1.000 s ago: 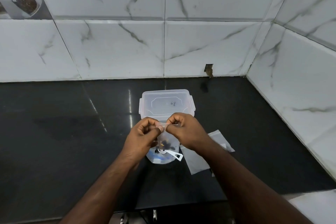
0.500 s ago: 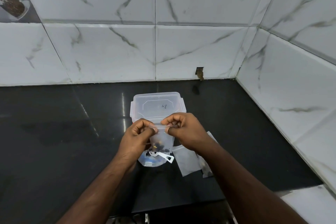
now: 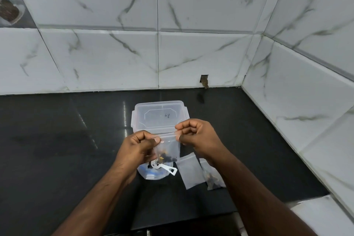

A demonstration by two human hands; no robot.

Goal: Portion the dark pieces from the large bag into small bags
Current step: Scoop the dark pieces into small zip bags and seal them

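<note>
I hold a small clear zip bag (image 3: 170,145) upright above the black counter. Dark pieces (image 3: 166,157) lie at its bottom. My left hand (image 3: 138,149) pinches the left end of the bag's top strip and my right hand (image 3: 197,136) pinches the right end. Under the bag lies a clear pouch with a white pull tab (image 3: 164,169), partly hidden. To the right on the counter lie an empty small bag (image 3: 189,173) and a small bag with dark pieces (image 3: 211,177).
A clear plastic box with a snap lid (image 3: 159,115) stands just behind my hands. The black counter (image 3: 57,140) ends at marble-tiled walls behind and on the right (image 3: 297,101). A small hole in the tile (image 3: 204,79) sits at the back.
My hands have moved apart along the bag's top strip, the right one sliding to the right end. The bag now hangs wider between them.
</note>
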